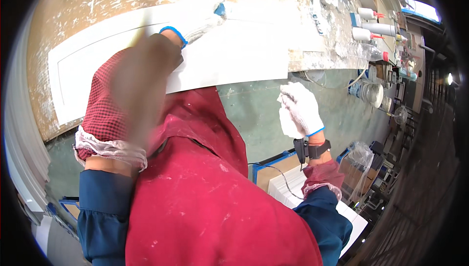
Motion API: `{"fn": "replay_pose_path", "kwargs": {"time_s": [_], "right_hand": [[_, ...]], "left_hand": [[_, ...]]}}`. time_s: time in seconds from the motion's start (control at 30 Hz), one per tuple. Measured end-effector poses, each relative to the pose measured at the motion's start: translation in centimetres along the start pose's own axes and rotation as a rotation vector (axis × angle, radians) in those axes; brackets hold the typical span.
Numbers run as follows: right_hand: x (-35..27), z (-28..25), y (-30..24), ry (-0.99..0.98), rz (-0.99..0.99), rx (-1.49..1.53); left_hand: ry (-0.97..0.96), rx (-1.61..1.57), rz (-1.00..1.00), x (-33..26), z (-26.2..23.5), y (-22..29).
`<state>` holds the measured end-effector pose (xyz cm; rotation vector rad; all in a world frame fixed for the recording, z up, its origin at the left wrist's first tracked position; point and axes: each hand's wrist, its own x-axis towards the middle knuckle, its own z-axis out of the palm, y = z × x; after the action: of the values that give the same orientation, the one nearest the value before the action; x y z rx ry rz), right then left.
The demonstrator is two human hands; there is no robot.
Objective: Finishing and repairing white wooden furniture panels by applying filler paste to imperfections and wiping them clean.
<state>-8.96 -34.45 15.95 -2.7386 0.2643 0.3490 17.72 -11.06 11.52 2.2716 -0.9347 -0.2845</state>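
Note:
A long white panel with a recessed frame (234,55) lies on a paint-spattered wooden bench (97,2). My left hand (198,14), in a white glove with a blue cuff, reaches out over the panel's far edge and presses on it. It is closed around a small blue object (220,8), which is blurred. My right hand (303,104), also in a white glove, hangs below the bench edge in front of my red apron. It grips a crumpled white cloth (289,125). A dark strap sits on that wrist.
White squeeze bottles with red tips (369,14) and a clear plastic bottle (361,51) stand at the bench's right end, with jars (372,92) lower down. A stack of white panels (293,183) and a plastic bag (359,153) sit below right. White boards (19,134) lean at left.

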Motion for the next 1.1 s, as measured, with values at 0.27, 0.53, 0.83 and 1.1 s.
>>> {"fn": "replay_pose_path", "kwargs": {"time_s": [0.27, 0.53, 0.83, 1.1], "right_hand": [[1.8, 0.9, -2.5, 0.368, 0.126, 0.335], [4.0, 2.5, 0.2, 0.309, -0.036, 0.015], [5.5, 3.0, 1.0, 0.404, -0.17, -0.125], [5.6, 3.0, 1.7, 0.373, -0.195, -0.077]], "left_hand": [[0.016, -0.035, 0.012, 0.2, 1.0, -0.7], [-0.032, -0.005, -0.096, 0.2, -0.2, 0.5], [-0.003, -0.241, -0.015, 0.0, -1.9, 1.9], [-0.001, -0.305, -0.059, -0.3, -2.0, 2.6]]}}
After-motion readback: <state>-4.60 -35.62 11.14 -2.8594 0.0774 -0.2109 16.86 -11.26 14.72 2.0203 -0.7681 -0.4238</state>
